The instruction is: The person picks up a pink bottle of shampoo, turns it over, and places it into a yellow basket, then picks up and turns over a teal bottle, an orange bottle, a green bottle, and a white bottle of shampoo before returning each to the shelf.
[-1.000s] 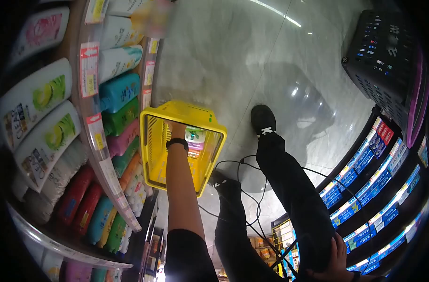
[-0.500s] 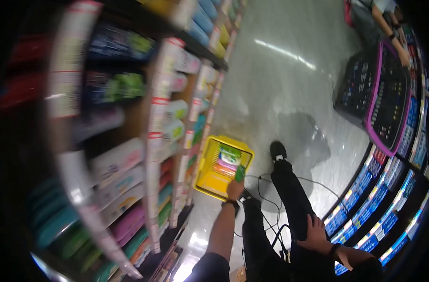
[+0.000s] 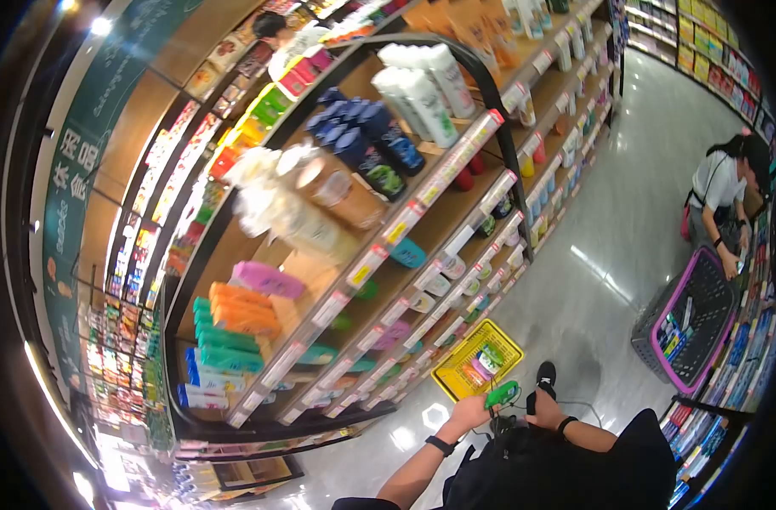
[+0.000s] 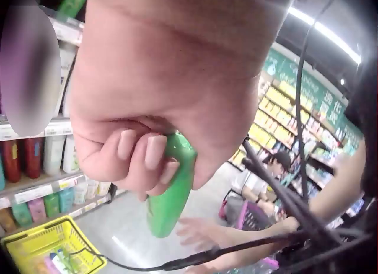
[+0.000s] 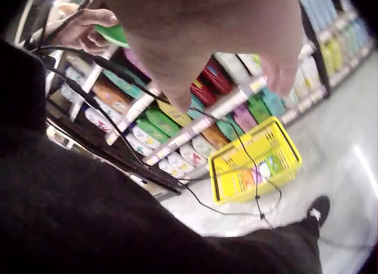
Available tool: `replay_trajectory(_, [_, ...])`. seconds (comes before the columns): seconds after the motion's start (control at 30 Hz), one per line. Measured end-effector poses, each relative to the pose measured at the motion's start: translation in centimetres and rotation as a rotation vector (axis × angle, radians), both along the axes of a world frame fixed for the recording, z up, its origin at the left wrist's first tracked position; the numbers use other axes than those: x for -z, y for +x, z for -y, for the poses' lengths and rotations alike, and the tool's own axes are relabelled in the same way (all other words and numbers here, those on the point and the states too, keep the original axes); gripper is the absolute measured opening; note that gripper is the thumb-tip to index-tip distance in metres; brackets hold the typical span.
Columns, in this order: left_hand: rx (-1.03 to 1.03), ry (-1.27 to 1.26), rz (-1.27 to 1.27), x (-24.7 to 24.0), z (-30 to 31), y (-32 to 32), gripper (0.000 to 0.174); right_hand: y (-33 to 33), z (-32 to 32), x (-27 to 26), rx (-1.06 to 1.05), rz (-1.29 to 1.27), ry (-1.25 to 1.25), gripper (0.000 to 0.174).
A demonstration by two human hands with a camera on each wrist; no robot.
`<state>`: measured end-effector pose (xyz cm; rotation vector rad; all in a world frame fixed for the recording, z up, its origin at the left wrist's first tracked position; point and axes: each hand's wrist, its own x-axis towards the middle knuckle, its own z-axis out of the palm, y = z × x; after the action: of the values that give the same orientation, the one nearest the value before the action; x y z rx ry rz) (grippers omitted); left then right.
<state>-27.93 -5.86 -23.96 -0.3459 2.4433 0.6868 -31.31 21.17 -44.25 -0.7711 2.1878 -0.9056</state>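
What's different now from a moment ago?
The left hand, which was down in the yellow basket and then at its edge, has come up towards the body, with the green bottle now lifted clear of the basket. The right hand has come off the leg and holds nothing. The basket still stands on the floor beside the shelves, with other products inside.

Left wrist view: green bottle (image 4: 170,203) partly hidden by left hand (image 4: 165,91); yellow basket (image 4: 32,241) cut off by bottom edge.
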Motion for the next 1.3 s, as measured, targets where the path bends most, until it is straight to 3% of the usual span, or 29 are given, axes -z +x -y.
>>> replay_trajectory(0.1, [-0.219,0.094,-0.111,-4.1,0.3,3.6,0.058,-2.7,5.9,-17.7,-0.077,-0.389,-0.171,0.102])
replay_trajectory(0.17, [-0.392,0.310,-0.202,-4.9,1.3,6.9,0.059,-1.6,8.2,-23.5,-0.159,-0.528,-0.330,0.091])
replay_trajectory(0.2, [-0.458,0.379,-0.175,-7.9,1.4,7.8,0.054,-1.3,9.1,-25.4,-0.199,-0.595,-0.419,0.086])
replay_trajectory(0.3, [-0.566,0.462,-0.233,-13.1,1.3,11.3,0.047,0.3,10.7,-25.9,-0.285,-0.470,-0.391,0.066])
replay_trajectory(0.33, [-0.599,0.508,-0.247,-14.0,1.3,12.5,0.045,0.7,11.4,-26.9,-0.245,-0.497,-0.544,0.052])
replay_trajectory(0.43, [-0.677,0.682,-0.375,-16.2,1.4,15.1,0.042,1.8,12.4,-30.5,-0.209,-0.449,-0.621,0.053])
replay_trajectory(0.5, [-0.708,0.842,-0.541,-18.5,0.7,17.3,0.036,2.5,13.1,-30.6,-0.084,-0.153,-0.664,0.046])
replay_trajectory(0.57, [-0.694,0.862,-0.657,-21.8,0.3,18.7,0.031,2.8,12.6,-35.0,0.018,0.714,-0.668,0.049])
replay_trajectory(0.63, [-0.778,0.864,-0.724,-21.8,0.1,19.4,0.031,3.4,12.3,-39.3,0.093,1.165,-0.722,0.068])
replay_trajectory(0.73, [-0.782,0.980,-0.814,-22.4,-0.1,19.7,0.033,4.4,11.8,-42.7,0.024,1.398,-0.777,0.087])
replay_trajectory(1.0, [-0.681,0.983,-0.917,-25.8,-2.9,17.9,0.038,6.2,11.5,-46.6,-0.097,1.440,-0.768,0.083])
replay_trajectory(1.2, [-0.684,0.849,-0.939,-26.9,-3.4,14.0,0.039,3.0,11.2,-47.3,-0.133,1.440,-0.808,0.085])
replay_trajectory(1.3, [-0.685,0.817,-0.977,-27.5,-4.2,11.2,0.040,0.4,11.2,-47.8,-0.155,1.322,-0.833,0.079])
